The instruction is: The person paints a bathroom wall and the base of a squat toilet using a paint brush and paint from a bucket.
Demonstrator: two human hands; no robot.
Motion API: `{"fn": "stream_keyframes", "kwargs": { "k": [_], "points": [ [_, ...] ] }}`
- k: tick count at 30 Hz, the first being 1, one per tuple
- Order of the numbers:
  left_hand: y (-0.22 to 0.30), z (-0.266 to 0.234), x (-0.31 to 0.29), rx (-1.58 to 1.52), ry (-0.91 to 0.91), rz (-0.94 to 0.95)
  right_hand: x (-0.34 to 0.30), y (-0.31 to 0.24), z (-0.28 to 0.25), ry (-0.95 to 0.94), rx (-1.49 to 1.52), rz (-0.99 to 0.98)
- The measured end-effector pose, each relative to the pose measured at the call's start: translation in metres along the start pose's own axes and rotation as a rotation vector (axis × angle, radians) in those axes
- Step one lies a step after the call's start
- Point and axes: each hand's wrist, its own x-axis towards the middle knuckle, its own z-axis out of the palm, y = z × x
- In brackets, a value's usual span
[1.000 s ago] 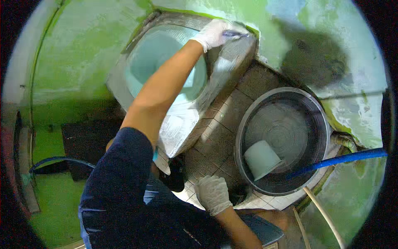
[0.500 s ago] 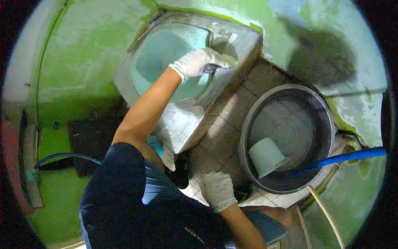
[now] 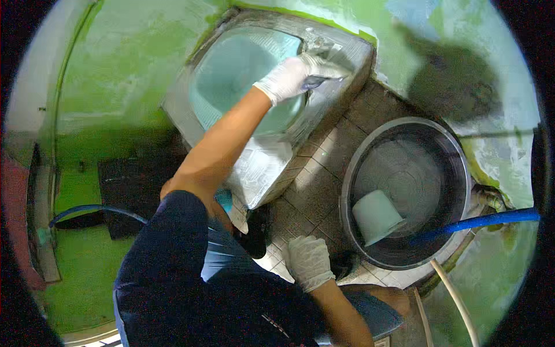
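My left hand (image 3: 289,78), in a white glove, reaches out over the raised cement block (image 3: 263,173) around a pale blue squat toilet pan (image 3: 231,63). Its fingers are closed on a small dark purplish scrubber-like thing (image 3: 314,82), mostly hidden by the glove, on the block's wet right-hand ledge. Whitish suds streak the ledge and the block's near part. Low by my knee, my gloved right hand (image 3: 307,263) has its fingers curled in; whether anything is inside does not show.
A round dark tub (image 3: 348,194) of water stands to the right on the tiles (image 3: 306,199). A pale water dipper (image 3: 376,214) lies tilted in it, and a blue hose (image 3: 491,218) runs over its rim. Green walls (image 3: 133,75) close in; a pale stick (image 3: 454,295) lies lower right.
My left hand has slid slightly right along the ledge with the scrubber-like thing. The whole view has shifted a little; my right hand stays by the knee.
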Motion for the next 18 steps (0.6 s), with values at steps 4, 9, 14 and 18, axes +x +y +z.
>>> {"fn": "stream_keyframes", "kwargs": {
  "k": [4,9,14,18],
  "points": [
    [-0.018,0.016,0.041,0.451,-0.165,-0.345,0.001,-0.001,0.001,0.014,-0.008,0.019],
    [-0.050,0.029,0.087,0.449,-0.157,-0.334,0.002,-0.003,-0.003,-0.013,-0.040,-0.013],
    [-0.055,0.037,0.098,0.577,-0.297,-0.279,0.000,-0.005,-0.001,0.108,0.013,-0.008],
    [-0.072,0.036,0.066,0.381,-0.192,-0.216,0.000,-0.005,-0.007,0.078,0.006,-0.040]
  ]
}}
